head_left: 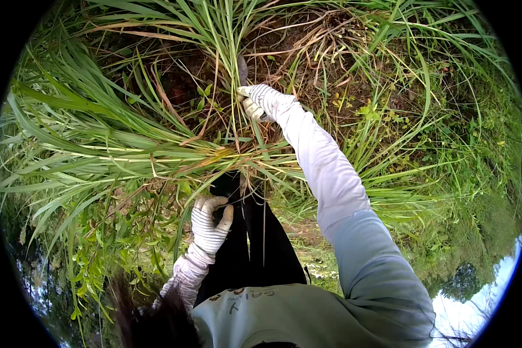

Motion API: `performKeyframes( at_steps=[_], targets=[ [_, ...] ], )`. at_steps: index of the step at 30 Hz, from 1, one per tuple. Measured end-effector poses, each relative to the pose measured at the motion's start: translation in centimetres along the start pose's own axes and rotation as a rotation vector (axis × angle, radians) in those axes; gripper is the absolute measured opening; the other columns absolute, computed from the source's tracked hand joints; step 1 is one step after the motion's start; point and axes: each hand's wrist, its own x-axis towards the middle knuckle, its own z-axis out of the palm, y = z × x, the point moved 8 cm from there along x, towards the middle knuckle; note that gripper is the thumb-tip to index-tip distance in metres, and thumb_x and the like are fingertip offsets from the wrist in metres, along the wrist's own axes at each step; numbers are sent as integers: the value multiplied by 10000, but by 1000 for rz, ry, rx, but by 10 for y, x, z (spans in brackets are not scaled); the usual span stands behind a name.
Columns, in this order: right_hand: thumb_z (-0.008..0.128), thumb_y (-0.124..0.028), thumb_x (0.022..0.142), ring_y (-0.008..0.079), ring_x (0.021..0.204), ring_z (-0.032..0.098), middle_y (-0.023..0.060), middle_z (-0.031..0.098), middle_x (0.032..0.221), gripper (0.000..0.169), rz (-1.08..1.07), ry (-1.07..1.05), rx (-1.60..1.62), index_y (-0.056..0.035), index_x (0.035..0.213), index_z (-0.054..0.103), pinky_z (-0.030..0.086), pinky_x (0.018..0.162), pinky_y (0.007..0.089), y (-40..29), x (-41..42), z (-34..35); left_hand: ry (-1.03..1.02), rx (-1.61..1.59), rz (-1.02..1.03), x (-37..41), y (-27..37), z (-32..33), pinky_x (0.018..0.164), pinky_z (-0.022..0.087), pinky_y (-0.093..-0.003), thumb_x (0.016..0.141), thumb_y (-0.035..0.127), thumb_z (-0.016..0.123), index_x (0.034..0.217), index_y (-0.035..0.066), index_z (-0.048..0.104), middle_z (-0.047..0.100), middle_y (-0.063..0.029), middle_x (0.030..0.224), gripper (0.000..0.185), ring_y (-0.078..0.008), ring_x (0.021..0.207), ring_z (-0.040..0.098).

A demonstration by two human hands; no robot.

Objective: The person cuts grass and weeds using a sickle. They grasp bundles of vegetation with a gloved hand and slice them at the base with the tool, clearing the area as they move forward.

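Observation:
My right hand (259,103), in a striped, soiled glove, is closed around a tool whose dark metal blade (242,70) points up between grass stems; its handle is hidden in the fist. Upright long-leaved grass (226,39) stands against the blade and my fingertips. Below, a thick sheaf of cut-looking long grass (156,153) lies crosswise in front of my legs, leaves to the left. My left hand (211,222), gloved alike, is beneath the sheaf with thumb and forefinger curled near each other. A thin strand passes by its fingertips; whether they pinch it does not show.
Dry stalks and stubble (330,39) cover brown soil at the upper right. Leafy weeds (91,278) grow at the lower left, near my left arm. More grass (417,174) spreads on the right. My black trousers (269,243) are below the sheaf.

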Motion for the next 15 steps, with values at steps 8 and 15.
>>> performKeyframes(
  at_steps=[8,15],
  targets=[
    [475,-282,934,57,382,263,-79,318,496,196,160,-254,198,-143,801,515,207,330,209,30,-56,8,40,-1066,-520,74,-75,5,1014,333,-411,706,500,710,1305,16,355,376,-133,1336,848,-276,1221,379],
    [466,-277,935,58,334,255,-72,312,468,212,72,-311,191,-115,806,513,205,290,217,58,-120,27,34,-1001,-379,146,-24,-1,1084,195,-448,673,552,707,1410,24,144,165,-198,1446,1068,-353,1325,204]
  ],
)
